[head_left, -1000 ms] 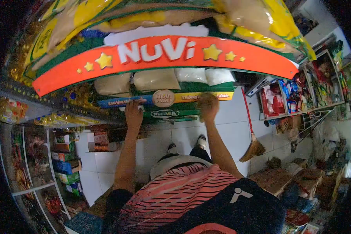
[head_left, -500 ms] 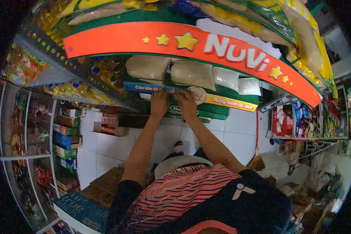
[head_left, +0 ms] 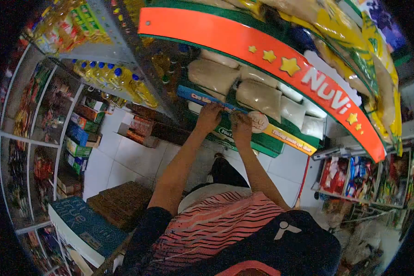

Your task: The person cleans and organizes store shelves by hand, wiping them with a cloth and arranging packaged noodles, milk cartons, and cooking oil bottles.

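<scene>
A display rack with a red-orange NuVi sign fills the upper right. Under the sign, a shelf holds clear bags of tan and white granules. Along that shelf's front runs a printed edge strip, blue at the left and yellow at the right. My left hand is closed over the blue part, with its fingertips partly hidden. Close beside it, my right hand has its fingers curled over the same strip, just left of the round NuVi badge.
Bottles of yellow oil line a grey shelf at the left. A blue carton and a brown box are at the lower left. Packets fill a rack at the right. White floor tiles show below.
The view has turned, so the rack now looks tilted and further right. Both hands stay on the edge strip. My legs have shifted, with one dark trouser leg now showing more.
</scene>
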The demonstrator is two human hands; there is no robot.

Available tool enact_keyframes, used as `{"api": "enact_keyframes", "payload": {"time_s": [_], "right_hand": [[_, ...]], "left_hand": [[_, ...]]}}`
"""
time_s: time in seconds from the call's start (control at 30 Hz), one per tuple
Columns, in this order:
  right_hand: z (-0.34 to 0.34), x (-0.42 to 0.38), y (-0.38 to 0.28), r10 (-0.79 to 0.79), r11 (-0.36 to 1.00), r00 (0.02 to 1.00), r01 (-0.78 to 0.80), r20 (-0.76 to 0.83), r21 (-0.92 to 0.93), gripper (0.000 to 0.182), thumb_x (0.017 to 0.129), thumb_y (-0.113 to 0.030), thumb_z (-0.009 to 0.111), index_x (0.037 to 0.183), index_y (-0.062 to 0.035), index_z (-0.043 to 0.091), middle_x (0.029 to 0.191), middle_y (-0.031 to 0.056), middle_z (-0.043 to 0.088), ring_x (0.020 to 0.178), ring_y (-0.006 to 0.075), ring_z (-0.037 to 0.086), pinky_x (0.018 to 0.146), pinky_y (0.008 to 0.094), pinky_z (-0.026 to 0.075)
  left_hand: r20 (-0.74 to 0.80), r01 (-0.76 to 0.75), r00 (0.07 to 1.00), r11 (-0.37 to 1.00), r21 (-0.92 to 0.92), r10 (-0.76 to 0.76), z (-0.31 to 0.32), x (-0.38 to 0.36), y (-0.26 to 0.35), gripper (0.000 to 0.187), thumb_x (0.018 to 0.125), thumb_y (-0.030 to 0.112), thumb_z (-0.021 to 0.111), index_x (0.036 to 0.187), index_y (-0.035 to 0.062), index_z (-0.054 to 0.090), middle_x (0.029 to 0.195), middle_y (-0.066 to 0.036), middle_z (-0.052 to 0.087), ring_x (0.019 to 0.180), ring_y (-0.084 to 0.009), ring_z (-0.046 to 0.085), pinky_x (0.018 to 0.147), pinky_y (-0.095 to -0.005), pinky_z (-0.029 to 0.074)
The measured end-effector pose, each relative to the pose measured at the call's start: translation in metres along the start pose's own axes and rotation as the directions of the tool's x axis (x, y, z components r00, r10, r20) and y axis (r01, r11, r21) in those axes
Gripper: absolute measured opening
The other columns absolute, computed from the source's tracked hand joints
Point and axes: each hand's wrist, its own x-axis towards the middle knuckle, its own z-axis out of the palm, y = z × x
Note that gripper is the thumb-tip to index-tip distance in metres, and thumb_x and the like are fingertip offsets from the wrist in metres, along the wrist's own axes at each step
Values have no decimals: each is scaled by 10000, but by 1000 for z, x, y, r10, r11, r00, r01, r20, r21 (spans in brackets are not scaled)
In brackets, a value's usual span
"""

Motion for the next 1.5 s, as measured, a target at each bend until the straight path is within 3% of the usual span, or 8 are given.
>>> {"api": "enact_keyframes", "payload": {"time_s": [0.27, 0.4, 0.47, 0.63, 1.13, 1.27, 1.47, 1.5], "right_hand": [[51, 53, -59, 35, 982, 980, -71, 197, 177, 286, 691, -34, 510, 970, 3, 562, 988, 158, 543, 938, 344, 470, 865, 441, 327], [94, 63, -81, -30, 936, 954, -79, 299, 344, 358, 706, -16, 469, 1062, -10, 507, 1030, 198, 528, 930, 354, 499, 824, 414, 399], [118, 72, -89, -119, 937, 964, 29, 238, 349, 318, 727, -36, 473, 1039, -1, 525, 1041, 207, 526, 946, 359, 495, 842, 404, 392], [118, 91, -145, 33, 762, 819, -392, 573, 516, 276, 788, -158, 538, 1013, 0, 551, 1015, 175, 556, 910, 274, 532, 791, 330, 408], [148, 114, -453, -832, 318, 249, -518, 496, 794, 428, 746, -108, 575, 1139, 13, 458, 1122, 112, 482, 998, 195, 478, 859, 297, 369], [158, 92, -528, -876, 202, 353, -347, 328, 916, 421, 702, -50, 595, 1102, 7, 478, 1114, 126, 478, 1061, 235, 445, 899, 316, 342], [158, 80, -650, -936, 71, 312, -282, 161, 957, 338, 691, 0, 574, 1024, 2, 512, 1016, 92, 524, 944, 183, 501, 817, 292, 392], [148, 77, -673, -958, 19, 271, -261, 92, 965, 329, 687, 2, 572, 1012, 2, 519, 991, 92, 533, 933, 184, 505, 806, 287, 397]], "left_hand": [[-331, 194, 938, 945, 263, -101, -39, -24, -54, 436, 687, 50, 535, 1117, 24, 468, 1024, -180, 493, 952, -341, 468, 828, -426, 370], [-60, 252, 966, 967, -28, -253, -56, -26, -68, 437, 658, 15, 513, 1092, -6, 468, 965, -206, 493, 898, -355, 453, 751, -437, 369], [-394, 74, 915, 996, -59, -91, -46, -35, -81, 425, 660, 25, 517, 1081, -14, 470, 954, -202, 497, 910, -362, 443, 761, -437, 358], [-167, 387, 877, 869, -309, -450, -62, -92, -112, 548, 757, 136, 530, 1241, 14, 302, 1172, -218, 399, 1071, -365, 389, 924, -409, 306], [-519, 291, -156, 463, -837, -840, -246, -248, -140, 555, 776, 111, 561, 1263, 63, 299, 1172, -121, 448, 990, -164, 488, 788, -269, 425], [-298, -790, -89, 250, -559, -950, -279, -288, -168, 466, 808, 219, 437, 1243, 74, 352, 1222, -88, 418, 1097, -218, 422, 923, -336, 331], [-274, -679, -233, 358, -641, -933, -361, -359, -168, 460, 844, 301, 346, 1249, 85, 371, 1216, -75, 430, 1097, -204, 418, 933, -331, 298], [-420, -359, -398, 560, -747, -816, -370, -372, -160, 424, 830, 246, 392, 1214, 68, 406, 1190, -84, 447, 1079, -206, 428, 925, -326, 303]]}}
